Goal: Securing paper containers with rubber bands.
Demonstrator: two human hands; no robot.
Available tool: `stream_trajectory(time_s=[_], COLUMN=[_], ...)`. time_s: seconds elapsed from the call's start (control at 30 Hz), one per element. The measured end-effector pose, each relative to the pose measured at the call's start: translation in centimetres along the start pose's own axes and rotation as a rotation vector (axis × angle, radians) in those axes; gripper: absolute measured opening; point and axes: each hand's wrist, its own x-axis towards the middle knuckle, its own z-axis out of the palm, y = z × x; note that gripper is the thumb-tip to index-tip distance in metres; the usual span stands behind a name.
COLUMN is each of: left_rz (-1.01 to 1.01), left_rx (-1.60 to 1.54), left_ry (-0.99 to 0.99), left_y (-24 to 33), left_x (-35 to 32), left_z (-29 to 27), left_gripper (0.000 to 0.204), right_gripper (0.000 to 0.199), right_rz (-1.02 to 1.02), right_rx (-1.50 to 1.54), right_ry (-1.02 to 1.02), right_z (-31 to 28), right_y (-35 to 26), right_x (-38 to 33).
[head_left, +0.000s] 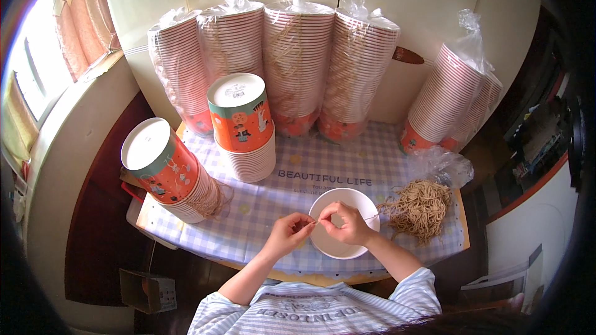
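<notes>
A white paper bucket [331,249] stands upright near the table's front edge, its open mouth facing up. Over its rim, my left hand [289,233] and my right hand [349,224] meet with fingertips pinched on a thin tan string [317,222]. Only a short bit of the string shows between the fingers. To the right of the bucket lies a loose heap of tan strings [422,209], and a few strands trail from it toward the bucket's rim. My right forearm passes over the bucket's right side and hides part of it.
Two upside-down stacks of orange printed buckets, one middle-left [243,127] and one at the left edge [171,167], stand on the checked tablecloth [298,201]. Strings hang on the left one. Bagged bucket stacks [298,68] line the back; more [444,96] stand right, beside crumpled plastic [444,164].
</notes>
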Motion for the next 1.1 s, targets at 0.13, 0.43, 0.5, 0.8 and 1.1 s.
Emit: stream_trajectory(time_s=[0.13,0.43,0.5,0.8,1.1], left_rz=[0.044,0.22,-0.004,0.059,0.048], left_rx=[0.113,0.34,0.148,-0.13,-0.051], left_ry=[-0.006,0.079,0.034,0.002,0.018], left_y=[0.7,1.4,1.5,-0.5,-0.3], left_x=[0.0,0.1,0.0,0.4,0.3], left_z=[0.2,0.4,0.3,-0.4,-0.6], left_gripper=[0.014,0.014,0.012,0.009,0.008], right_gripper=[0.02,0.022,0.024,0.014,0.008], right_rz=[-0.028,0.083,0.196,0.201,0.123], right_rx=[-0.012,0.201,0.262,-0.045,-0.183], right_ry=[0.019,0.001,-0.067,-0.168,-0.127], right_z=[-0.1,0.7,0.5,0.2,0.5], right_y=[0.4,0.6,0.5,-0.5,-0.2], right_x=[0.0,0.1,-0.1,0.4,0.3])
